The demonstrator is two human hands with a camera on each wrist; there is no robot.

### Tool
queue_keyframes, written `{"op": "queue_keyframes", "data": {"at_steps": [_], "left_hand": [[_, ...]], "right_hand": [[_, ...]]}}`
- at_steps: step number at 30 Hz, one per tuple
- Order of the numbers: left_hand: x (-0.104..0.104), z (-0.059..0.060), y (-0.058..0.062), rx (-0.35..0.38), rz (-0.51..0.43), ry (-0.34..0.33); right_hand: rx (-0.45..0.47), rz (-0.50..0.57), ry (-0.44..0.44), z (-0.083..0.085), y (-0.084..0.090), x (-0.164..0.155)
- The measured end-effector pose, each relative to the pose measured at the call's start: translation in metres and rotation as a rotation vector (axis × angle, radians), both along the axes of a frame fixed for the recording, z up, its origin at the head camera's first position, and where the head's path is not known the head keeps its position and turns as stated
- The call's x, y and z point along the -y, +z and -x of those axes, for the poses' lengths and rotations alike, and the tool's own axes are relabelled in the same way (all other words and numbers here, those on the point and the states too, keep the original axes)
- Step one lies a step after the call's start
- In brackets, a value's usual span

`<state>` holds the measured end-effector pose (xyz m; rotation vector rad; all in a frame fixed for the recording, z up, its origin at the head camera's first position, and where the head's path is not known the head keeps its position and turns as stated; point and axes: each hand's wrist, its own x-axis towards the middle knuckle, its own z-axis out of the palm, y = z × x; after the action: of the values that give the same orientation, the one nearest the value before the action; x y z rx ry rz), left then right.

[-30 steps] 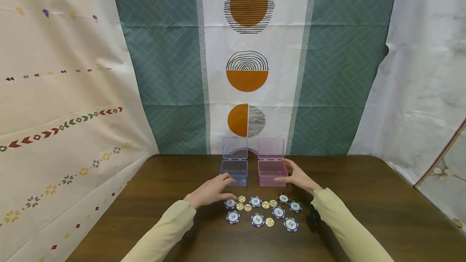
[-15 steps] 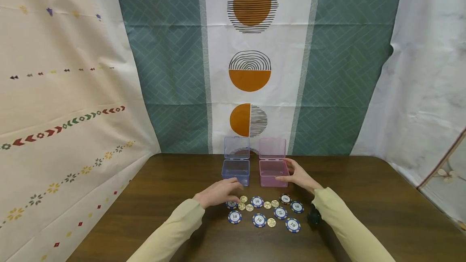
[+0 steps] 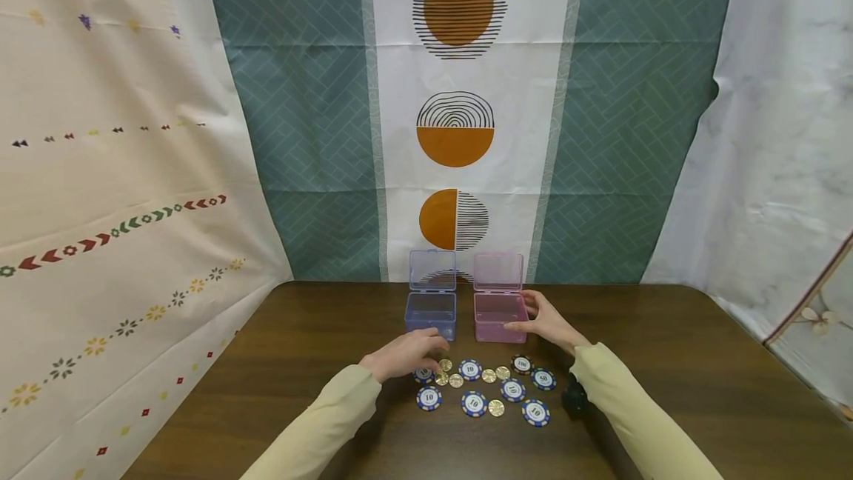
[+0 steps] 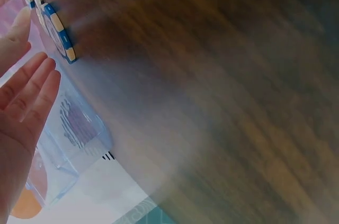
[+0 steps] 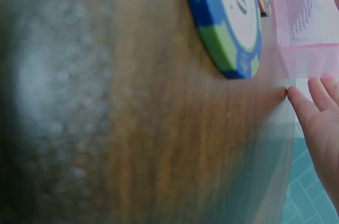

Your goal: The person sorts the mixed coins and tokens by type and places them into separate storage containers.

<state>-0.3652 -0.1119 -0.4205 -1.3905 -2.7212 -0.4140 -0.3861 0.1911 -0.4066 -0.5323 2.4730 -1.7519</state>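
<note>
The left hand is over the left end of the chips and coins. Its grip is spread, with the thumb away from the fingers, and I see nothing held in it. I cannot tell if it touches the blue chip partly under it. A gold coin is just by the fingertips.

The right hand holds the pink box at its right front corner, thumb on the front and fingers on the side. The blue box is next to it, with a small gap between. Both have their lids up.

The other chips and coins lie flat on the table, in front of the boxes. The one that says 50 and the dark one that says 100 are at the right, near the right hand's wrist.

I think this is the reaching step: one hand keeps a box steady and the other goes for a small flat piece. The next move seems to call for a careful pinch on the edge of one piece, without bumping its neighbors. Flat pieces may be tricky to lift.
</note>
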Motion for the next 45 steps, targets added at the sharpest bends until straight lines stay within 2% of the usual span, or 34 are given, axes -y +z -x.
{"op": "queue_keyframes", "data": {"at_steps": [6,13,18,23,32,39,45], "left_hand": [[-0.002,0.002,-0.002,0.021,-0.009,-0.011],[-0.005,0.004,-0.003,0.025,-0.016,-0.022],[-0.006,0.004,-0.001,0.047,-0.026,-0.025],[-0.007,0.005,0.000,0.061,-0.033,-0.021],[-0.009,0.008,-0.004,0.026,-0.075,-0.072],[-0.009,0.008,-0.005,0.118,-0.095,-0.036],[-0.012,0.012,-0.005,0.072,-0.073,-0.042]], "right_hand": [[0.008,-0.020,-0.004,0.012,-0.012,-0.005],[-0.006,-0.020,-0.060,0.028,-0.027,-0.010],[-0.002,-0.016,-0.065,0.029,-0.027,-0.011],[-0.013,-0.013,-0.035,0.030,-0.029,-0.012],[-0.016,0.007,-0.038,0.030,-0.030,-0.009],[-0.083,-0.048,-0.022,0.027,-0.030,-0.009],[-0.036,-0.028,-0.026,0.026,-0.026,-0.007]]}}
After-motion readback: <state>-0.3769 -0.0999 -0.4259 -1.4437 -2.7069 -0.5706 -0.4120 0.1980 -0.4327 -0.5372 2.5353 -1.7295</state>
